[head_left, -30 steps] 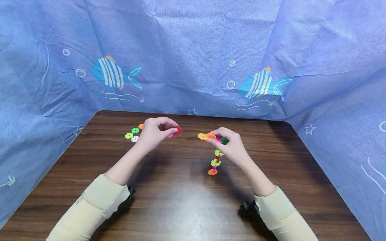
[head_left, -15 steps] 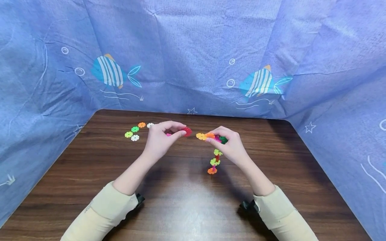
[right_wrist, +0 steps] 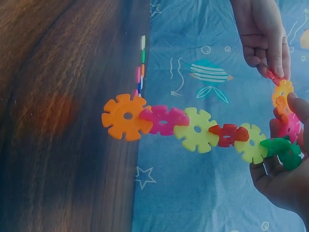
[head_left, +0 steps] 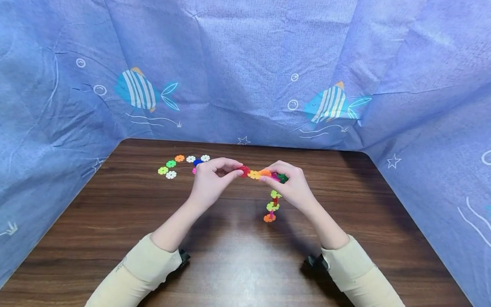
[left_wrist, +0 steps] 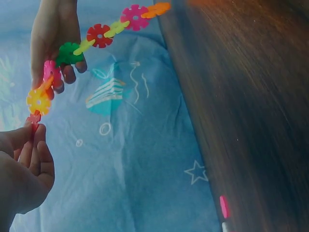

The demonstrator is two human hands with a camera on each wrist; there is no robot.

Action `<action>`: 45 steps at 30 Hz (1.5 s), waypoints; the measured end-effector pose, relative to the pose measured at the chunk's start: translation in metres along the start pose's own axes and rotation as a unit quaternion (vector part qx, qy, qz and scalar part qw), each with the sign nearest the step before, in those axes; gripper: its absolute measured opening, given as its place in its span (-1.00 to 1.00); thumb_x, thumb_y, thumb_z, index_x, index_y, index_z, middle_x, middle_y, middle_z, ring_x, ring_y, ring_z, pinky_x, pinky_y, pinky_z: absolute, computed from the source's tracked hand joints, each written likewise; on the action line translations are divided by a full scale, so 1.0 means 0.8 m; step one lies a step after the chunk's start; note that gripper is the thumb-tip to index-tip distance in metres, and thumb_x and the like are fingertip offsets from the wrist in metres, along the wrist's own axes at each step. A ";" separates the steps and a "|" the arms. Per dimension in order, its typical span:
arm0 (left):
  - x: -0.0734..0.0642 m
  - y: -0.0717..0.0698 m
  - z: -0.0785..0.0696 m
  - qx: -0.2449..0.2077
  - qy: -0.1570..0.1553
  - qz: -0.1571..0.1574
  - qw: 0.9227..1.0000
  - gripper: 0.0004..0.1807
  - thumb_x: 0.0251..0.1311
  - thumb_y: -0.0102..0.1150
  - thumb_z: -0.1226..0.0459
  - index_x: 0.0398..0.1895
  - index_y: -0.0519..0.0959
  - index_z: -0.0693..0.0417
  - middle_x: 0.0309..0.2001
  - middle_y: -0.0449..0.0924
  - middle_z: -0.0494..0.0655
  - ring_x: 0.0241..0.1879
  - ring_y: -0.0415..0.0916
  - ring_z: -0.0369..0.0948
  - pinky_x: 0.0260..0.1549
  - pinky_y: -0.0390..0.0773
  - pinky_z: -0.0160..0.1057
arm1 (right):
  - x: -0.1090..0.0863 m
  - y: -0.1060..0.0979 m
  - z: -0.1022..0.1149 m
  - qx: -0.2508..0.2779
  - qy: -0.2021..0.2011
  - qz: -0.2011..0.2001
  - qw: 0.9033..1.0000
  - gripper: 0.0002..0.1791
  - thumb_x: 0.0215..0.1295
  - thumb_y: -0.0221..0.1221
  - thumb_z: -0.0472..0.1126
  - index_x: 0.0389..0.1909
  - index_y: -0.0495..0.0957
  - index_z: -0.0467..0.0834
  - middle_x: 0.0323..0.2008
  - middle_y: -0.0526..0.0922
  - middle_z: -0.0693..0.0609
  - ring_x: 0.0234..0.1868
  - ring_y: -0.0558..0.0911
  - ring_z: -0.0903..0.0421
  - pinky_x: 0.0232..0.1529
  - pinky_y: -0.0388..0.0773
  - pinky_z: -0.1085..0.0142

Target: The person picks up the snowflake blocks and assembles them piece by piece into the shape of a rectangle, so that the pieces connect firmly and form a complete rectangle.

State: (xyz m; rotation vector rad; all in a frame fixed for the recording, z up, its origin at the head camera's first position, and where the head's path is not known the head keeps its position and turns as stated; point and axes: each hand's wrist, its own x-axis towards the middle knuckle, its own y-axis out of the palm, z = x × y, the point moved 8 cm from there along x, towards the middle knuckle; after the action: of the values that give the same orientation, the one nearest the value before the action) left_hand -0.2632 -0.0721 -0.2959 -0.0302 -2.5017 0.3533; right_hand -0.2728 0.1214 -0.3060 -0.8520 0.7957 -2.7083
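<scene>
Disc chain [head_left: 276, 194]: hanging above the table [head_left: 238, 264]. Pinching a red disc [head_left: 244, 171] with the left hand [head_left: 211, 183], holding it against the yellow end disc [head_left: 254, 175], seemingly aligning notches; pinching the neighbouring orange disc [head_left: 265, 172] with the right hand [head_left: 293, 187], probably steadying that end.

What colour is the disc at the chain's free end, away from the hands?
Orange; the end disc shows best in the right wrist view.

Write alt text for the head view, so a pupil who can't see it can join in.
The left hand pinches a red disc at the yellow end of a chain of coloured discs held in the right hand. Loose discs lie toward the table's far left; a blue fish-print cloth hangs behind.
</scene>
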 end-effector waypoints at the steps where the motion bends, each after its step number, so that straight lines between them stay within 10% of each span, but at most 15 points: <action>1: 0.000 0.001 0.000 -0.005 0.000 -0.001 1.000 -0.82 -0.03 0.41 0.27 -0.30 0.71 0.07 -0.38 0.72 -0.12 -0.47 0.61 -0.32 -0.46 0.59 -0.36 | 0.000 0.000 0.002 0.000 0.001 -0.001 1.000 -0.82 0.06 0.38 -0.11 -0.29 0.70 -0.02 -0.34 0.64 0.18 -0.35 0.56 0.24 -0.41 0.52 0.38; 20: -0.012 0.007 0.002 -0.013 0.001 -0.047 0.999 -0.80 0.00 0.39 0.24 -0.30 0.72 0.11 -0.40 0.72 -0.06 -0.44 0.62 -0.30 -0.40 0.60 -0.39 | -0.008 -0.003 0.049 0.012 0.014 -0.024 1.000 -0.87 0.04 0.36 -0.35 -0.36 0.68 -0.28 -0.37 0.66 -0.06 -0.35 0.56 0.17 -0.39 0.51 0.44; 45: 0.001 -0.017 -0.002 0.054 0.024 -0.036 0.998 -0.81 0.13 0.31 0.21 -0.19 0.69 0.02 -0.32 0.72 -0.16 -0.41 0.56 -0.34 -0.42 0.52 -0.39 | -0.010 -0.003 -0.020 0.116 0.089 -0.024 0.989 -0.83 0.26 0.21 -0.21 -0.22 0.57 -0.23 -0.39 0.68 -0.01 -0.33 0.60 0.17 -0.23 0.49 0.41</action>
State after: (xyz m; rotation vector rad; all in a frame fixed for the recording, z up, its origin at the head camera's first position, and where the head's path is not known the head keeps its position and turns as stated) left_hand -0.2620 -0.0850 -0.2910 0.0921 -2.4258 0.4510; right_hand -0.2755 0.1328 -0.3198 -0.5924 0.4816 -2.8760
